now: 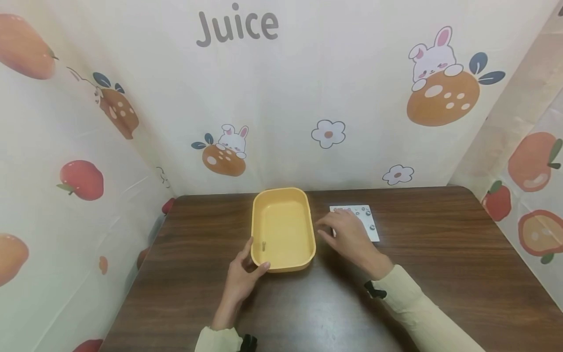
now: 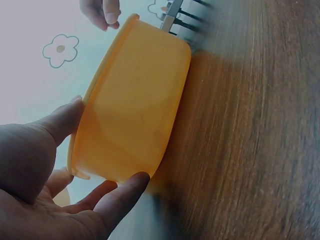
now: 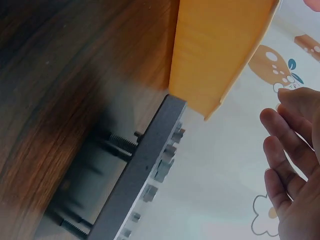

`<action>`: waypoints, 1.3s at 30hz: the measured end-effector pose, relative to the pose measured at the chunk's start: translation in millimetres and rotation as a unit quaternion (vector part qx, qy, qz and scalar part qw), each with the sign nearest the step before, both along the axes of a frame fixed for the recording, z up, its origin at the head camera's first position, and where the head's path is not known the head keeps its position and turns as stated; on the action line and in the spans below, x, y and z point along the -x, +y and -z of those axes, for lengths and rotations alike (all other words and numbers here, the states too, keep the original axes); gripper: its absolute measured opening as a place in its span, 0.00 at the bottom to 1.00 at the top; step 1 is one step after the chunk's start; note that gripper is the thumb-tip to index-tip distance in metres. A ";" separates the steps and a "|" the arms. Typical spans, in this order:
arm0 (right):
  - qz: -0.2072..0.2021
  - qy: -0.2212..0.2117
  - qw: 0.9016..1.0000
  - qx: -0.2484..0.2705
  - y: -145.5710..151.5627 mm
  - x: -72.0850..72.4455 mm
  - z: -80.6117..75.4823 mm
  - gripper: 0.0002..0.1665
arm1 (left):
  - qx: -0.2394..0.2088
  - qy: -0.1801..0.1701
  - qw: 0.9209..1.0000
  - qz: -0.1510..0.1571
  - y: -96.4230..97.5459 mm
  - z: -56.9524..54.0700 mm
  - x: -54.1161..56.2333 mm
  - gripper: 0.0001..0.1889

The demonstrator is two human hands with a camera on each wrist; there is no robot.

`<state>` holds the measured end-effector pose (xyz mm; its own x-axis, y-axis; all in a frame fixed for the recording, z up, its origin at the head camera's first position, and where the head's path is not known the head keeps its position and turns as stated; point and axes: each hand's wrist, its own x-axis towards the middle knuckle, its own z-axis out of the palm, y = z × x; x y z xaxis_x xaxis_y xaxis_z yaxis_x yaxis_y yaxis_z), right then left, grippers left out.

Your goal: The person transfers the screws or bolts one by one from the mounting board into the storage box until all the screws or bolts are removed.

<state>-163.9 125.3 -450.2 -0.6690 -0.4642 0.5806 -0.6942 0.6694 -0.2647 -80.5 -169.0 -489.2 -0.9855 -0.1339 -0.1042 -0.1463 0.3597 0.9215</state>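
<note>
Gripping a tray corner beside a bolted plate

Yellow tray [image 1: 286, 220]: smooth, matte, plastic-looking; rounded rectangle with a rolled lip and upright walls. It stands on the table [image 1: 418, 254], dark brown with streaky wood grain. Left hand [image 1: 242, 276] grips the tray's near-left corner, thumb at the rim, fingers curled against the outer wall. Inside, on the tray floor near the left wall, lies one small metal fastener [image 1: 264, 246], slim and straight; too small to tell whether it is threaded.

Right hand [image 1: 347, 234] is raised between tray and plate, fingers loosely bent and thumb apart from them; nothing visible in its grasp. White plate [image 1: 373, 236] lies right of the tray: flat, squared, dark along its edge. Hex-like nuts [image 3: 163, 169] stand on its face; threaded bolts [image 3: 122, 143] project beneath.

Obscured: the right hand covers the plate's near-left part in the head view; the right wrist view crops both plate and tray. Bolt ends sink into blurred shadow, so contact with the table cannot be judged. Left-hand fingertips are partly hidden behind the tray wall.
</note>
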 end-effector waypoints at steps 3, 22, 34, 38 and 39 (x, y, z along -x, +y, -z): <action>0.007 -0.002 1.000 -0.001 3.3 0.1 1.7 0.11 | 0.000 0.001 1.000 0.000 -0.4 1.1 0.3 0.47; 0.050 -0.028 0.998 -0.012 24.6 -1.6 15.9 0.13 | -0.006 0.005 1.000 0.001 -0.2 2.7 0.9 0.47; 0.077 -0.053 0.995 -0.017 36.9 -2.6 22.4 0.15 | -0.005 0.003 1.000 -0.001 -0.1 3.2 1.3 0.47; 0.078 -0.056 0.995 -0.013 40.2 -1.7 25.5 0.15 | -0.005 0.002 1.000 -0.001 -0.1 2.6 1.4 0.46; 0.080 -0.058 0.995 -0.011 41.2 -1.5 26.3 0.15 | -0.005 0.002 1.000 -0.002 -0.1 2.4 1.4 0.46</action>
